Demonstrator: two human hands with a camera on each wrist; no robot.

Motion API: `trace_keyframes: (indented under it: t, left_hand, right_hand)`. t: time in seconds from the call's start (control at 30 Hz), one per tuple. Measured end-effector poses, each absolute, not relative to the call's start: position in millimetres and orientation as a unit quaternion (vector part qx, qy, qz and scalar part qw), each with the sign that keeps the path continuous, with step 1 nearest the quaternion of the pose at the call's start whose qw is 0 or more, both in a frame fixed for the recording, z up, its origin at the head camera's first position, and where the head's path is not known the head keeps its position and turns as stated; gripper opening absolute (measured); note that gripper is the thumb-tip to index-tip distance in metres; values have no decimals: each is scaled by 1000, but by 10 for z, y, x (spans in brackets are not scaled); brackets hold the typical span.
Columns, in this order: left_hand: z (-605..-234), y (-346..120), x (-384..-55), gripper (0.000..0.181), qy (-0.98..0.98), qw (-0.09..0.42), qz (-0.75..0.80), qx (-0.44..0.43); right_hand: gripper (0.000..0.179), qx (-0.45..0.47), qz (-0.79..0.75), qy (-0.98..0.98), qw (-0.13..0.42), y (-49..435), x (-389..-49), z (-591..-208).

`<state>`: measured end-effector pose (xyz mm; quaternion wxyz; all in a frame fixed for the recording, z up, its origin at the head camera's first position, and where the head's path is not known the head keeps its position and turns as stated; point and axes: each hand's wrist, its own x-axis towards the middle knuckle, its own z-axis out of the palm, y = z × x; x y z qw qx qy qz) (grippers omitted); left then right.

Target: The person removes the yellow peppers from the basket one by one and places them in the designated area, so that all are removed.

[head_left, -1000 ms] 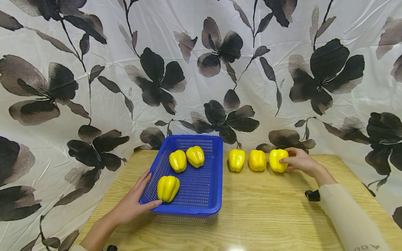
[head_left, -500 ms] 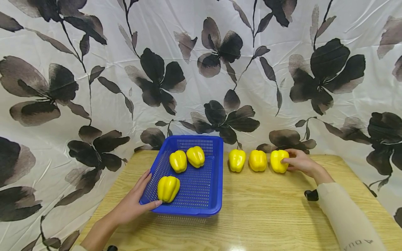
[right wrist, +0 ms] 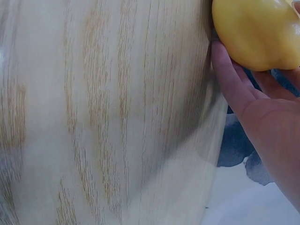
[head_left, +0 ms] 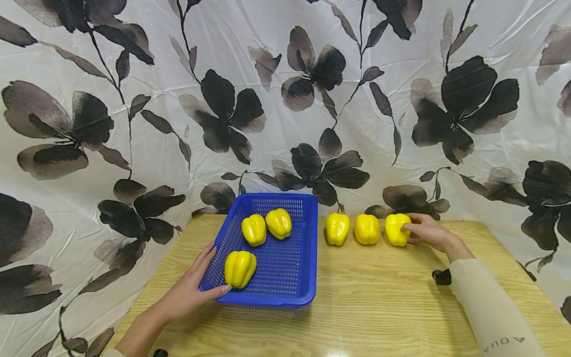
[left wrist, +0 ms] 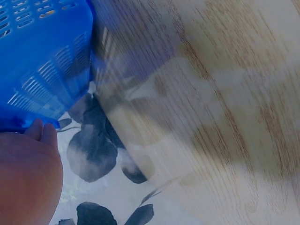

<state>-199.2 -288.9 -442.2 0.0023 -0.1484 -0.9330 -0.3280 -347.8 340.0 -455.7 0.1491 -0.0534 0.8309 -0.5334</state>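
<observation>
My right hand [head_left: 430, 233] holds a yellow bell pepper [head_left: 396, 229] at the right end of a row, thumb on its near side and fingers behind it. In the right wrist view the fingers reach round the bottom of that pepper [right wrist: 258, 33]. Left of it stand two more yellow bell peppers, a middle one [head_left: 367, 229] and one nearest the basket [head_left: 337, 229]. My left hand [head_left: 189, 287] grips the near left corner of a blue plastic basket [head_left: 308, 258], thumb over the front rim, fingers along the left side. Three yellow peppers lie inside, one of them [head_left: 240, 269] near the thumb.
Everything stands on a light wood-grain table [head_left: 370, 297]. A white cloth with dark flowers [head_left: 276, 124] hangs right behind the table's far edge. The basket's far end comes close to that cloth.
My right forearm and sleeve have shifted slightly left, and the held pepper sits marginally farther right in the row. My left hand and the basket have stayed in place.
</observation>
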Motion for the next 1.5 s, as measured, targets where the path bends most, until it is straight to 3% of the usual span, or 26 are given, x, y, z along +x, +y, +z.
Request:
trace_keyframes:
  t: [0.77,1.5]
  left_hand:
    - [-4402,-2884,-1988,103,-936,-5,-323,-139]
    - [-4438,-2899,-2020,105,-935,-6,-326,-139]
  right_hand:
    - [65,-70,-508,849,132,3387,-3497,-4583]
    - [75,-81,-449,881,124,3424,-3304,-4455]
